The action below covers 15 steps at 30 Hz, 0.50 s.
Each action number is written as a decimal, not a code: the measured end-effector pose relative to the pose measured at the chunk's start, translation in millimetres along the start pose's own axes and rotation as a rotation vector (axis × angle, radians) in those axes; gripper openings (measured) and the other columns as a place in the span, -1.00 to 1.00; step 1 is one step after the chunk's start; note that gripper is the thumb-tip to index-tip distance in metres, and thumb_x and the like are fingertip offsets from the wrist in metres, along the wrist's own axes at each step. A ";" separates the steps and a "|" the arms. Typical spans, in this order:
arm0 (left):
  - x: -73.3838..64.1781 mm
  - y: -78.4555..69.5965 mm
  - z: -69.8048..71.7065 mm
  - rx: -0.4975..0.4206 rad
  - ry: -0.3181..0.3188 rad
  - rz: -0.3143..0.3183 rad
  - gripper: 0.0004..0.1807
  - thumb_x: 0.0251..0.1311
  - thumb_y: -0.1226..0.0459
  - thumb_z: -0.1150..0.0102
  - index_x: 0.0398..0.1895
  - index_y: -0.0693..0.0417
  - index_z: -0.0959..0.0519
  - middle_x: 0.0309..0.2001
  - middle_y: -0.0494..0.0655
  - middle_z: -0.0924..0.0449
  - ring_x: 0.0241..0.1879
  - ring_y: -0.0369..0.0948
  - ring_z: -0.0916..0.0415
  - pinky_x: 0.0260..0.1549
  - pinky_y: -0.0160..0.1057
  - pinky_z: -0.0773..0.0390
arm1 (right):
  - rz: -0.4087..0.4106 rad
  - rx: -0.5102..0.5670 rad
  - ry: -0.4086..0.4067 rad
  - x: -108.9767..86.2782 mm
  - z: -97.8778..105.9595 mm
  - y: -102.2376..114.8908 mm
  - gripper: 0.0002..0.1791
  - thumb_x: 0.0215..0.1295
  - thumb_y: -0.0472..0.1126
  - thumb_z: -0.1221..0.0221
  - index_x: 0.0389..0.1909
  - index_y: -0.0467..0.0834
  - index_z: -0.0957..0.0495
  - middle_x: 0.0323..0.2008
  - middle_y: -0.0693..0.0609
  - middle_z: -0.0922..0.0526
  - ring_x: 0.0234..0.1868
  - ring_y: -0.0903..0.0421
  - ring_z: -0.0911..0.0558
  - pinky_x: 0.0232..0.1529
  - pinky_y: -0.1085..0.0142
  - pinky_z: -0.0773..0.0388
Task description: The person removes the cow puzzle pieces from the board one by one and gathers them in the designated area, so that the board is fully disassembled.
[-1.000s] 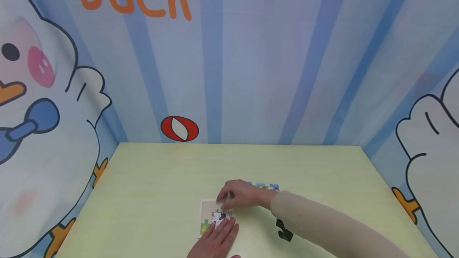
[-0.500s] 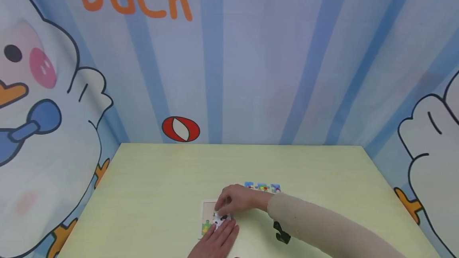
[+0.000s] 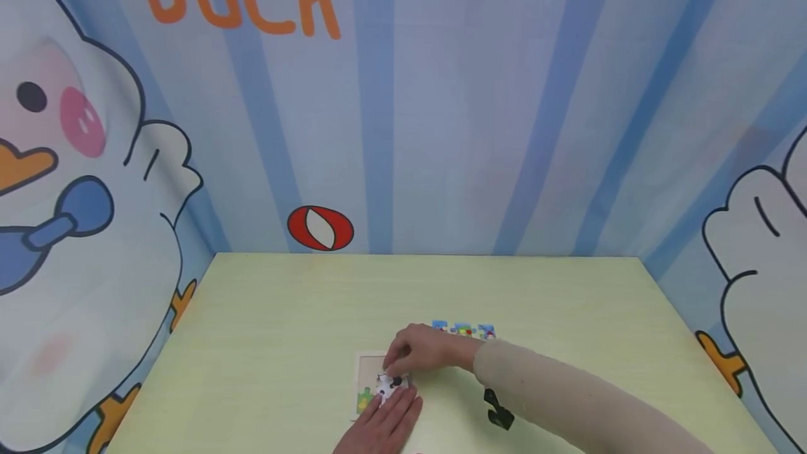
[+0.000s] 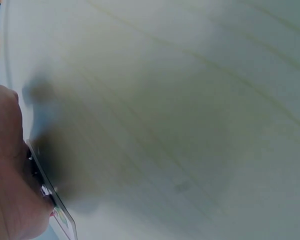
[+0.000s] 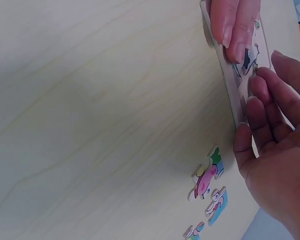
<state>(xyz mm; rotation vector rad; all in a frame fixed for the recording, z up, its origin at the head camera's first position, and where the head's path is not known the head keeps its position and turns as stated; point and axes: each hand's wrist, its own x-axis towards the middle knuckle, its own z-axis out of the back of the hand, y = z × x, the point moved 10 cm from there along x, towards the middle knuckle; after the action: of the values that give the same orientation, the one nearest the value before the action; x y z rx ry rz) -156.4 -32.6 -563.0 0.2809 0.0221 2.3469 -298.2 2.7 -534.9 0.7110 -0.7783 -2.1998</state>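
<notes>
A shallow puzzle tray (image 3: 369, 363) lies near the table's front edge. Inside it sit a black-and-white cow piece (image 3: 389, 384) and a green piece (image 3: 363, 399) at the lower left. My left hand (image 3: 381, 424) rests on the tray's lower right part, fingers straight and close together, hiding what lies beneath. At the cow piece's upper edge, my right hand (image 3: 421, 347) pinches with bent thumb and index finger. The right wrist view has the right index fingertip (image 5: 259, 71) on the piece's edge, just past the left fingertips (image 5: 236, 51).
Several loose puzzle pieces (image 3: 463, 328) lie in a row behind the right forearm; a pink one (image 5: 206, 179) is closest to the right hand. A black strap-like part (image 3: 498, 410) hangs under the right sleeve (image 3: 555, 391). A printed duck backdrop (image 3: 441, 90) stands behind the table.
My right hand has come slightly nearer, staying at the cow piece's upper edge. More of the loose row shows behind the wrist. The left hand stays in place on the tray.
</notes>
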 end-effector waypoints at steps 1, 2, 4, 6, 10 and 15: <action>0.0 0.3 -0.3 0.002 0.004 -0.002 -0.07 0.54 -0.43 0.36 0.57 0.06 -0.37 0.55 -0.07 -0.42 0.52 -0.16 -0.37 0.31 -0.12 -0.53 | -0.006 0.009 0.000 -0.2 -0.2 -0.6 -0.89 0.41 -0.12 -0.41 -0.14 -0.01 -0.84 -0.23 0.27 -0.74 -0.22 0.37 -0.59 -0.01 0.39 -0.56; -0.2 0.4 -0.8 0.003 0.008 -0.004 -0.06 0.53 -0.44 0.37 0.57 0.06 -0.37 0.55 -0.07 -0.42 0.52 -0.16 -0.37 0.31 -0.12 -0.53 | -0.012 0.022 0.001 -0.5 -0.5 -0.9 -0.89 0.41 -0.12 -0.41 -0.14 -0.01 -0.84 -0.23 0.26 -0.74 -0.22 0.37 -0.59 -0.01 0.39 -0.56; -0.4 0.8 -1.8 -0.002 0.013 -0.004 -0.06 0.53 -0.44 0.36 0.57 0.06 -0.37 0.55 -0.07 -0.41 0.52 -0.16 -0.36 0.31 -0.12 -0.53 | -0.023 0.050 0.001 -1.2 -1.1 -1.0 -0.91 0.41 -0.13 -0.40 -0.15 -0.01 -0.83 -0.24 0.25 -0.75 -0.24 0.36 -0.60 -0.03 0.38 -0.56; -0.4 0.9 -2.6 -0.002 0.013 -0.003 -0.07 0.53 -0.44 0.35 0.57 0.06 -0.37 0.55 -0.08 -0.42 0.51 -0.16 -0.37 0.30 -0.12 -0.53 | -0.034 0.076 0.000 -1.7 -1.4 -0.7 -0.92 0.41 -0.13 -0.40 -0.17 -0.01 -0.82 -0.26 0.24 -0.74 -0.26 0.34 -0.59 -0.07 0.38 -0.55; 0.0 0.2 -3.0 0.019 -0.007 -0.003 -0.08 0.53 -0.43 0.31 0.56 0.04 -0.40 0.54 -0.09 -0.44 0.50 -0.17 -0.39 0.29 -0.13 -0.54 | -0.040 0.087 -0.009 -1.8 -0.5 2.0 -0.95 0.41 -0.15 -0.41 -0.21 -0.03 -0.78 -0.33 0.22 -0.68 -0.32 0.31 -0.54 -0.18 0.38 -0.50; 0.6 0.5 -4.8 0.000 0.016 0.005 -0.06 0.53 -0.44 0.36 0.57 0.04 -0.38 0.55 -0.09 -0.42 0.52 -0.17 -0.36 0.31 -0.12 -0.53 | -0.030 0.079 -0.020 -0.2 2.6 6.8 -0.95 0.39 -0.20 -0.42 -0.27 -0.03 -0.73 -0.40 0.20 -0.63 -0.38 0.29 -0.49 -0.27 0.39 -0.45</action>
<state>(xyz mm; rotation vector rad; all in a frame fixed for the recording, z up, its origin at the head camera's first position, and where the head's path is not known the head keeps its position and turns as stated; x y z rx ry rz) -158.2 -32.2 -567.5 0.2618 0.0288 2.3543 -297.0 -0.3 -528.3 0.7441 -0.8739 -2.2163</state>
